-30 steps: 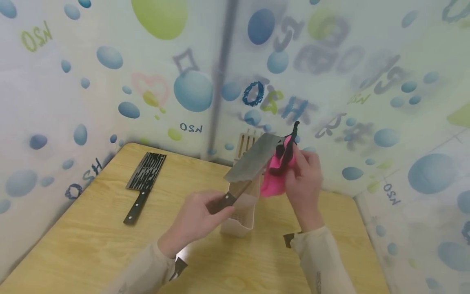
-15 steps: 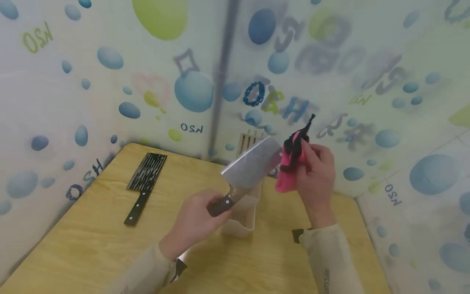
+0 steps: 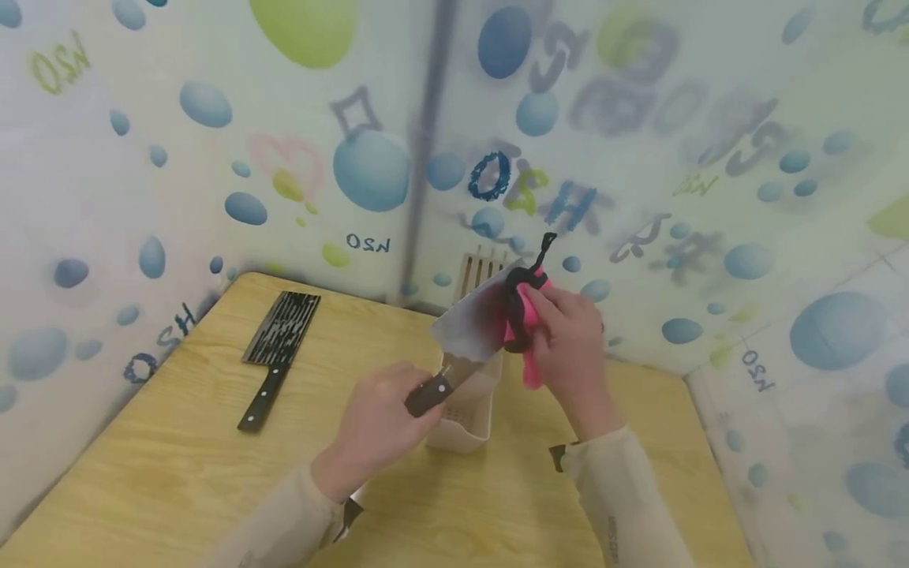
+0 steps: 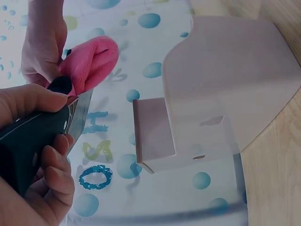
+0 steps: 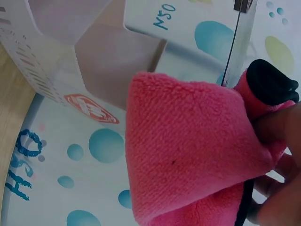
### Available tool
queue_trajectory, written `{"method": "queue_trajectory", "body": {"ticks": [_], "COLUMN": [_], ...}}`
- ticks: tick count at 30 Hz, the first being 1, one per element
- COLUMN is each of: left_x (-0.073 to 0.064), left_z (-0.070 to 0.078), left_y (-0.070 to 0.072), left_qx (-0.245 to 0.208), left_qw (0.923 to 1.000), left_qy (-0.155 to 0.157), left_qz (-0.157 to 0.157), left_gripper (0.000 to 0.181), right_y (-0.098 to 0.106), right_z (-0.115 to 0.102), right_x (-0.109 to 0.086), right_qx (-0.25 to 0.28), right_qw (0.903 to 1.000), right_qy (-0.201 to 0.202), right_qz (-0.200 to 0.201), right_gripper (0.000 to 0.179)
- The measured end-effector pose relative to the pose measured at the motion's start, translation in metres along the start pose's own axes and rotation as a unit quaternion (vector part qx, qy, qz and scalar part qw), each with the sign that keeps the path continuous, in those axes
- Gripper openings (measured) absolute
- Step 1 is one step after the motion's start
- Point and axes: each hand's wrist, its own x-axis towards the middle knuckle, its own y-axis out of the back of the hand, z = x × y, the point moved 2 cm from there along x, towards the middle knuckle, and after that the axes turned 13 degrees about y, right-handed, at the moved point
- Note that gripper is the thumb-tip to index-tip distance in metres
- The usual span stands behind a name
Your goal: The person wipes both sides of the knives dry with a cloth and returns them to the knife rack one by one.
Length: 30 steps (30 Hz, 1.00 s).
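Note:
In the head view my left hand (image 3: 383,418) grips the dark handle of a cleaver (image 3: 472,319), whose broad blade points up and to the right. My right hand (image 3: 575,343) holds a bunched pink cloth (image 3: 529,315) with black edging against the far part of the blade, covering its tip. The left wrist view shows the fingers wrapped round the cleaver's handle (image 4: 37,136), with the cloth beyond. In the right wrist view the pink cloth (image 5: 188,146) fills the middle, pinched by fingers at the right, and the blade's thin edge shows behind it.
A second cleaver (image 3: 280,355) with a black striped blade and black handle lies on the wooden table (image 3: 163,473) at the left. Behind and below the held cleaver stands a pale plastic holder (image 3: 461,438) with slots. Patterned walls (image 3: 369,71) rise close behind the table.
My right hand swung right with the cloth, off most of the blade, then came back left onto it. The left hand keeps its grip on the cleaver, almost unmoved.

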Motion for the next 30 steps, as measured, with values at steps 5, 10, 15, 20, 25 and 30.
{"method": "queue_trajectory", "body": {"ticks": [5,10,15,20,25,30], "left_x": [-0.0004,-0.0004,0.0002,0.0003,0.0003,0.0006], "left_z": [-0.0012,0.0004,0.0013,0.0012,0.0010,0.0000], "left_y": [-0.0027,-0.0023,-0.0019,-0.0030,-0.0029,-0.0020], "left_qx": [0.004,0.014,0.015,0.012,0.012,0.013], "left_qw": [1.0000,0.9997,0.9998,0.9999,0.9998,0.9998], "left_qy": [0.007,0.019,0.008,-0.009,-0.013,-0.010], "left_qz": [-0.005,-0.005,0.001,0.005,0.009,0.010], "left_gripper": [0.007,0.010,0.012,0.010,0.011,0.011], "right_y": [-0.0030,-0.0051,-0.0062,-0.0059,-0.0056,-0.0054], "right_z": [-0.0083,-0.0089,-0.0040,-0.0012,-0.0051,-0.0098], "right_x": [-0.0041,-0.0049,-0.0040,-0.0026,0.0015,0.0006], "right_qx": [0.031,0.051,0.045,0.029,0.024,0.043], "right_qw": [0.9986,0.9966,0.9970,0.9989,0.9987,0.9951], "right_qy": [0.034,0.061,0.063,0.035,0.026,0.065], "right_qz": [-0.025,-0.023,-0.005,-0.009,-0.035,-0.061], "right_gripper": [0.042,0.042,0.039,0.034,0.034,0.038]}}
